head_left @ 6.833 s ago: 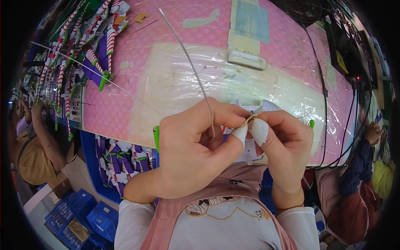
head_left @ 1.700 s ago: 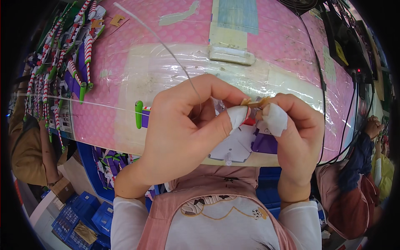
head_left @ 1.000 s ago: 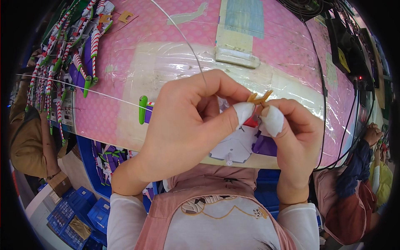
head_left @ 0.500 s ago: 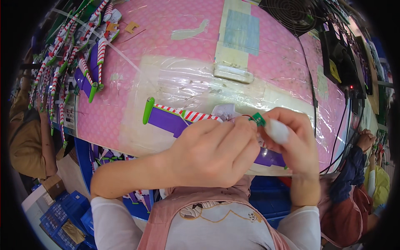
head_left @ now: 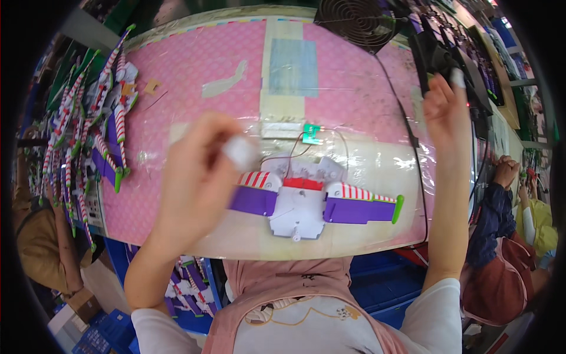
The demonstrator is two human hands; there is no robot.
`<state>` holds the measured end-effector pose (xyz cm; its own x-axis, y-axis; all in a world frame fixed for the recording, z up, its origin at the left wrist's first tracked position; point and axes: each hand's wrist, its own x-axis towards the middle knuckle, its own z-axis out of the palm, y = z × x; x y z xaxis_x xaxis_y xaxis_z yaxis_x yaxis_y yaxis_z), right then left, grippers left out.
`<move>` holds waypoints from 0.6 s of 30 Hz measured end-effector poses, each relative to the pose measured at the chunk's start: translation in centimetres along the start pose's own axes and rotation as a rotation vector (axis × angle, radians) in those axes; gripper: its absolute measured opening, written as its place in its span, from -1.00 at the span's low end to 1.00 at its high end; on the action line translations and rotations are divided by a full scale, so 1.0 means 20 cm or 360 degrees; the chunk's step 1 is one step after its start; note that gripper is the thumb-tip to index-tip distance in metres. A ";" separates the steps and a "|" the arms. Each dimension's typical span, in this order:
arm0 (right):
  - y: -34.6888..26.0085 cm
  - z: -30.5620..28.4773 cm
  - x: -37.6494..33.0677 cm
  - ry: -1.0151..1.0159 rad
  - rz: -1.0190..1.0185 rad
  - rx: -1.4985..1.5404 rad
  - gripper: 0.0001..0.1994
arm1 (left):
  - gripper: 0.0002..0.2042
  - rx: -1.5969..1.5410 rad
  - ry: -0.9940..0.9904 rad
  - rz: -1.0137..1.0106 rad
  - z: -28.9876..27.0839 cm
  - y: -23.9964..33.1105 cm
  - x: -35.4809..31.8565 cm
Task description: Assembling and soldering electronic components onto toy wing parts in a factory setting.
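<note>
A winged toy assembly lies on the table in front of me, with a white body (head_left: 296, 212), a red strip, and purple wings (head_left: 361, 210) edged in red-and-white stripes. The right wing ends in a green tip. Thin wires run from it to a small green circuit board (head_left: 311, 134) resting just beyond. My left hand (head_left: 197, 177) is smeared by motion over the left wing, hiding its end; a white cover sits on one digit, and its grip is unclear. My right hand (head_left: 446, 109) is raised beside the black equipment at the right, fingers apart, nothing visible in it.
Winged assemblies (head_left: 76, 135) are heaped at the left. A black fan (head_left: 356, 23) stands at the far side, its cable (head_left: 407, 118) crossing the table's right part. Black equipment (head_left: 439, 56) stands far right. Blue bins (head_left: 377, 283) sit below the near edge; other people are at both sides.
Both hands have let go of the circuit board and moved apart, the left leftward, the right up and away. The assembly now lies flat with its body uncovered. The view has shifted.
</note>
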<state>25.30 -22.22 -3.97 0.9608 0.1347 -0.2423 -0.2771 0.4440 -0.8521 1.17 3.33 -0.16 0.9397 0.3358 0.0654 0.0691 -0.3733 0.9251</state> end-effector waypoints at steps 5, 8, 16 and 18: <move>-0.16 0.02 0.00 0.0321 -0.0467 -0.0563 -0.59 | -0.94 0.0419 0.0089 0.0225 -0.02 0.01 -0.02; -0.07 -0.04 -0.29 0.0280 -0.0779 -0.0691 -0.56 | -0.89 0.0695 0.0127 0.0501 -0.05 -0.01 -0.08; 0.30 0.10 -0.62 0.0048 0.0036 -0.0276 -0.81 | -0.91 0.0620 0.0153 0.0280 0.02 -0.03 -0.09; 0.31 0.08 -0.61 0.0021 0.0047 -0.0227 -0.82 | -0.91 0.0615 0.0161 0.0281 0.03 -0.03 -0.08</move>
<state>11.78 -19.59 -5.57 0.9526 0.1336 -0.2734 -0.3022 0.3096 -0.9016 -0.20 2.59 -1.09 0.9122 0.3136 0.2637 0.0489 -0.7223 0.6898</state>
